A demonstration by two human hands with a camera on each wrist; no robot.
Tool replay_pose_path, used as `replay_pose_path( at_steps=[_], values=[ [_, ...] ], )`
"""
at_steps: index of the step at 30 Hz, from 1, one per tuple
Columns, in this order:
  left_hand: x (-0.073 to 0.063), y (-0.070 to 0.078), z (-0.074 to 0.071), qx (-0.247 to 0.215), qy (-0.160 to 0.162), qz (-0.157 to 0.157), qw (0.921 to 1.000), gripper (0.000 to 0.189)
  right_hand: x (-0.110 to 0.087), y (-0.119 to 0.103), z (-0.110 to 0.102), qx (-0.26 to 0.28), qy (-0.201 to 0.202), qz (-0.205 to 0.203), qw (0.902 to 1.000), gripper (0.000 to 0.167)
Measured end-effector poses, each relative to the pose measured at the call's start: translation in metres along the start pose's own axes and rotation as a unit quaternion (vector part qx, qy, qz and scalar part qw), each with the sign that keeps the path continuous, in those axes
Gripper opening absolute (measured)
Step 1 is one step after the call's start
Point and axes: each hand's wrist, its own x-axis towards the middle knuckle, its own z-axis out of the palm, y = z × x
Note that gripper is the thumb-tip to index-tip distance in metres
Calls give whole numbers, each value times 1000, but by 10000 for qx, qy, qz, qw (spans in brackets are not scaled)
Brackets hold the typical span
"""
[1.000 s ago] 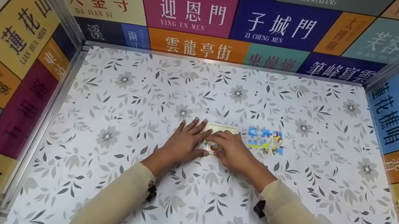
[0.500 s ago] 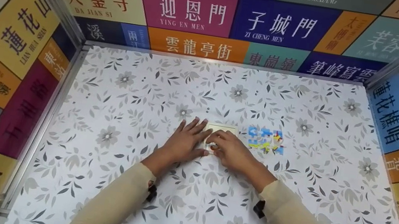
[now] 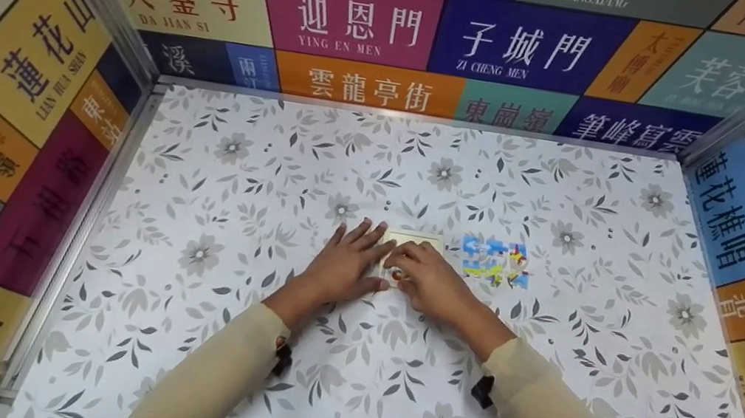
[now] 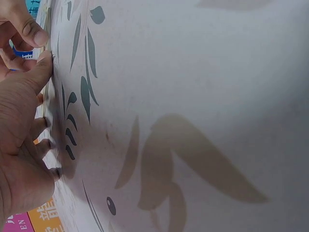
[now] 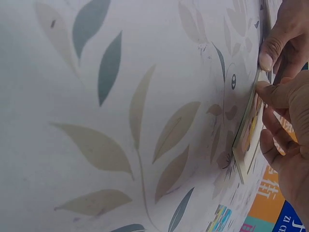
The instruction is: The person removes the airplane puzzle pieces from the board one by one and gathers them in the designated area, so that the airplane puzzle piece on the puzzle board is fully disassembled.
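Note:
A small cream puzzle tray point(image 3: 416, 237) lies mid-table, partly hidden under the hands. My left hand point(image 3: 350, 263) rests at its left side with fingers spread and fairly straight; its thumb point(image 4: 42, 65) touches the near edge. My right hand point(image 3: 436, 279) bends over the tray, thumb and fingertips pinching at a small puzzle piece mostly covered by them. An orange-brown bit of picture shows between thumb and forefinger. In the right wrist view, printed picture in yellow and brown point(image 5: 252, 126) shows inside the tray, under the right hand's fingers.
Right of the tray lies a loose patch of puzzle pieces point(image 3: 495, 262) in blue, yellow and red. A white cloth with grey leaves and flowers point(image 3: 351, 153) covers the table. Panels with large lettering point(image 3: 365, 21) stand at the back and both sides.
The right hand's thumb and forefinger have shifted slightly over the tray, and the orange-brown bit between them looks a little different. The left hand, tray and loose pieces stay in place.

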Motion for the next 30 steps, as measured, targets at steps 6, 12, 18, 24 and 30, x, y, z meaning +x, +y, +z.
replay_pose_path(
  at_steps=[6, 12, 18, 24, 30],
  values=[
    [-1, 1, -1, -48, -51, -47, 10000, 78, 2, 0, 0, -54, 111, -291, 9995, 37],
    [0, 2, -2, 2, -72, -74, 9999, 79, 2, 2, 0, -30, 203, -402, 9990, 37],
    [-1, 2, -2, -29, -32, -21, 10000, 78, 2, 3, -1, 32, 72, -337, 9994, 35],
    [-1, 2, -2, -66, -37, -85, 9999, 78, 2, 2, -2, 97, 156, -379, 9991, 35],
    [-1, 2, -2, -59, -29, -71, 10000, 78, 3, 4, -2, 81, 153, -478, 9987, 33]
  ],
)
